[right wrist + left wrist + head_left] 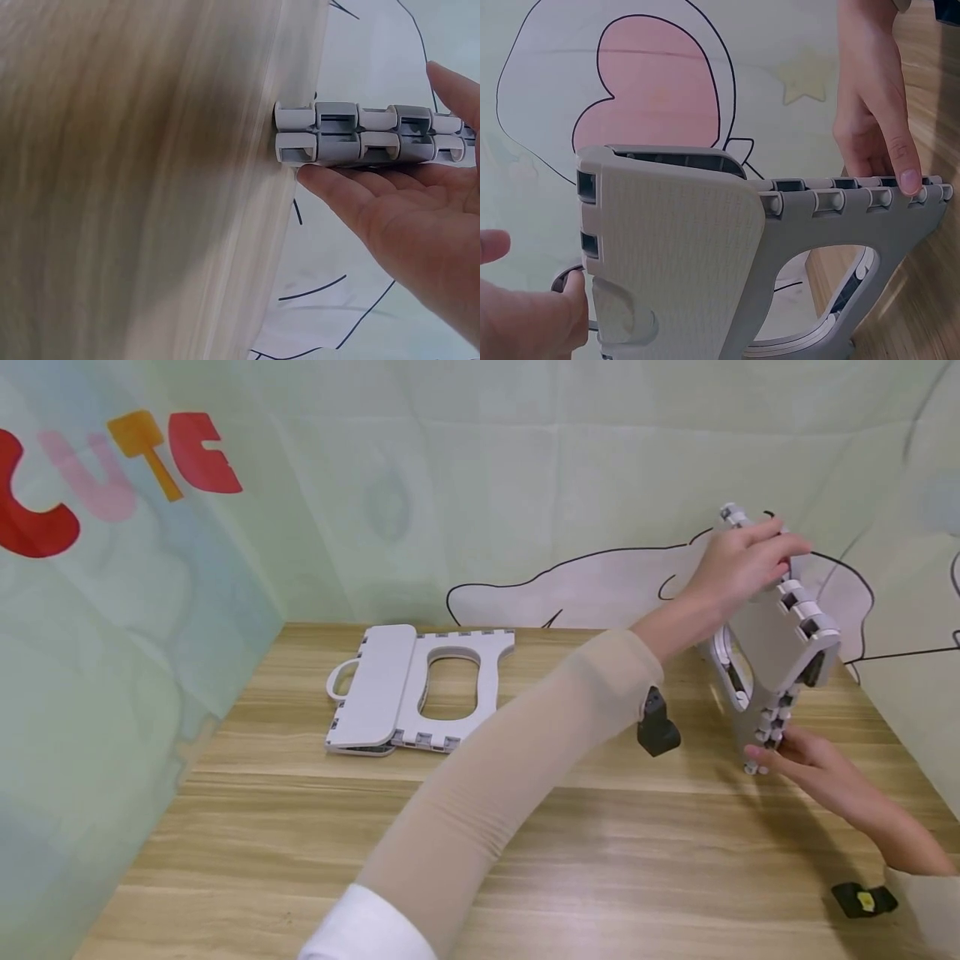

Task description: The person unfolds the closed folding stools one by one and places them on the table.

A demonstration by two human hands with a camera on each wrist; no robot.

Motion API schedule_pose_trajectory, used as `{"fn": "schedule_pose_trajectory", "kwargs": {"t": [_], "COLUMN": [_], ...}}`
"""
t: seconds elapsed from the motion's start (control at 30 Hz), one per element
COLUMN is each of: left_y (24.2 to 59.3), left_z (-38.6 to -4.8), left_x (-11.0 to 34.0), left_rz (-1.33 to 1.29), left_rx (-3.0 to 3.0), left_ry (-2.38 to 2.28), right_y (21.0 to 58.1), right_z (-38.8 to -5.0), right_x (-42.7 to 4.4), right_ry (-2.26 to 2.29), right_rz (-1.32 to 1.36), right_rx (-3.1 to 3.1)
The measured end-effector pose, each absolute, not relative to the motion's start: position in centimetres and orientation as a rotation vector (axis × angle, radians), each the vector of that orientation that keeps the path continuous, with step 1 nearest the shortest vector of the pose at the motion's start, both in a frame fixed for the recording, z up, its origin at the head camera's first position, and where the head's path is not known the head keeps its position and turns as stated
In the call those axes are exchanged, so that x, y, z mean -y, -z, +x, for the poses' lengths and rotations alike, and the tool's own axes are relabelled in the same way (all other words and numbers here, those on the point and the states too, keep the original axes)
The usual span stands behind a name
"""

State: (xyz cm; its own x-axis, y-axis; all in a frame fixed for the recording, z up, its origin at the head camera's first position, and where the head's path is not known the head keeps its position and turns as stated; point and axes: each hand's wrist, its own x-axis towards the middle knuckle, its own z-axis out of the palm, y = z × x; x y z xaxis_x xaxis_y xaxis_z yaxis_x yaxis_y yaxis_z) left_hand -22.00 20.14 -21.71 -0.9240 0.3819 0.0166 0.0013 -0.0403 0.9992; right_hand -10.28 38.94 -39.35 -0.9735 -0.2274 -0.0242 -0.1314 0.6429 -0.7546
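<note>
At the right rear of the table, a white and grey folding step stool (768,639) stands tilted on edge, its legs nearly folded together. My left hand (742,560) holds it at the top edge; in the left wrist view, that hand's fingers (574,307) are at the stool's carry handle. Lower down, my right hand (825,777) grips the hinged leg edge near the tabletop. The right wrist view shows the thumb above and the other fingers beneath the two folded leg panels (337,146). The stool hides part of both hands in the head view.
A second white folding stool (371,693) lies flat and folded at the left rear of the wooden table (300,835), its handle loop pointing left. Printed fabric walls (487,502) rise behind and beside the table. Black wrist mounts (657,727) sit on both sleeves.
</note>
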Motion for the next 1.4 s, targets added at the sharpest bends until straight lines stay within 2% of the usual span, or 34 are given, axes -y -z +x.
{"fn": "schedule_pose_trajectory", "kwargs": {"t": [1.4], "left_y": [21.5], "left_z": [-21.3], "left_x": [-23.0], "left_rz": [0.7], "left_rx": [-2.299], "left_ry": [-1.542], "right_y": [39.5], "right_z": [-9.8], "right_x": [-39.5], "right_ry": [1.233], "right_rz": [-0.194], "right_rx": [-2.68]}}
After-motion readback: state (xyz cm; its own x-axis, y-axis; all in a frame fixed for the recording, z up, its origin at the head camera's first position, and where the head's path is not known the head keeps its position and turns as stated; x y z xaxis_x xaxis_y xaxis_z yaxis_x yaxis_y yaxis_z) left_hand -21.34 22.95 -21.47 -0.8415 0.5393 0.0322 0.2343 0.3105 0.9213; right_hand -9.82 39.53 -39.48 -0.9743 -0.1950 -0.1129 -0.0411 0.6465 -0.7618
